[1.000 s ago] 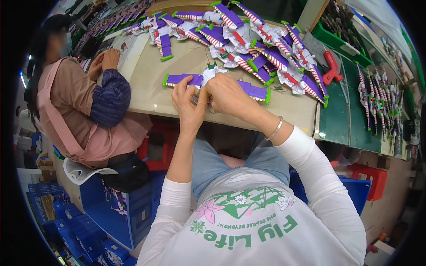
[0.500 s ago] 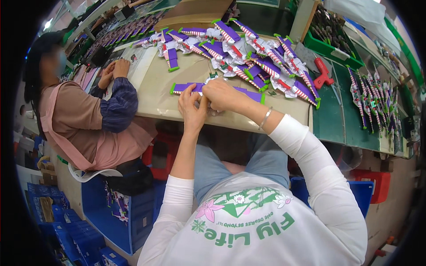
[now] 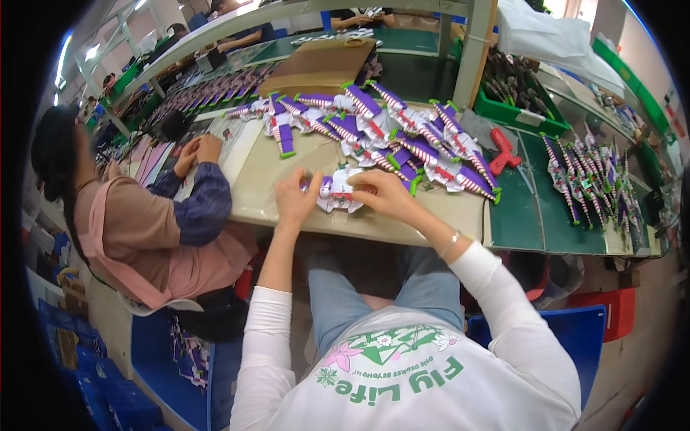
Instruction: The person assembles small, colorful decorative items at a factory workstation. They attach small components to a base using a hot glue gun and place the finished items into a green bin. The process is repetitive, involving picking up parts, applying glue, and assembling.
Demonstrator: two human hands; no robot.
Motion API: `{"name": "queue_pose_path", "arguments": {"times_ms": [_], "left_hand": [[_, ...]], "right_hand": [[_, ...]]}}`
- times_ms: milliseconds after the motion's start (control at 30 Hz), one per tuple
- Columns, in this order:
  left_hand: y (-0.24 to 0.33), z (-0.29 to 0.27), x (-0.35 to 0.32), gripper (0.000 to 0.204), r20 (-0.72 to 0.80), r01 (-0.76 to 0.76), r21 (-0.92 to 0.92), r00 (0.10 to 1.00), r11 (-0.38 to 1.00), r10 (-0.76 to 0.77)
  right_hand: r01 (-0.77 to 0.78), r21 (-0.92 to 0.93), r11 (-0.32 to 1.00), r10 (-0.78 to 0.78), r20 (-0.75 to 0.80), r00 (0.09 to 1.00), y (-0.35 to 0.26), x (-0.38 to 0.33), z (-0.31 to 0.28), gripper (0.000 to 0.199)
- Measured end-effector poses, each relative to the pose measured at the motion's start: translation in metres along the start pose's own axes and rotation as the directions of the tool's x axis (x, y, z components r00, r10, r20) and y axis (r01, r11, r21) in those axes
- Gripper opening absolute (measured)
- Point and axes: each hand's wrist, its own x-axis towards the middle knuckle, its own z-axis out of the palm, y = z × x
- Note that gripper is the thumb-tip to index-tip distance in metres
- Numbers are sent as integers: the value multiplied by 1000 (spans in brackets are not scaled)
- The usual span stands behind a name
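A white toy wing piece [image 3: 336,192] with red and purple details is held just above the near edge of the table, its white body facing up. My left hand [image 3: 295,200] pinches its left end, fingers curled round it. On the other end closes my right hand [image 3: 392,195], thumb and fingers bent over the white body. Most of the wings are hidden by my hands. Just beyond lies a heap of similar winged toy pieces [image 3: 374,128], purple with striped edges and green tips.
A red glue gun [image 3: 504,152] lies right of the heap. More winged pieces [image 3: 593,179] stand in a row on the green mat [image 3: 514,215]. A green crate [image 3: 514,115] sits at the back right. To my left a co-worker [image 3: 136,208] sits at the table. A cardboard sheet [image 3: 309,72] lies behind.
My hands have moved apart to the two ends of the toy piece. It showed a long purple wing side; now its white body is up. My view has tilted upward.
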Motion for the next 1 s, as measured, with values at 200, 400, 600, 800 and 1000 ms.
{"name": "queue_pose_path", "arguments": {"times_ms": [200,400,600,800,1000], "left_hand": [[-25,-23,3,61,215,-521,205,850,828,482],[-48,-62,-51,60,166,-376,-47,911,926,378],[-96,-70,-41,52,-168,171,-155,966,973,-196],[-133,-51,24,66,-391,506,289,837,813,-382],[-108,-26,24,51,-548,252,750,755,612,361]], "right_hand": [[-193,-233,953,94,-379,921,35,-35,-52,17],[-170,-589,790,61,-200,978,34,-22,-50,39],[-290,-822,491,91,-282,955,54,-11,-16,67],[-258,-871,419,52,-261,964,47,-5,-22,55],[-544,157,824,526,142,838,27,-16,-56,49]]}}
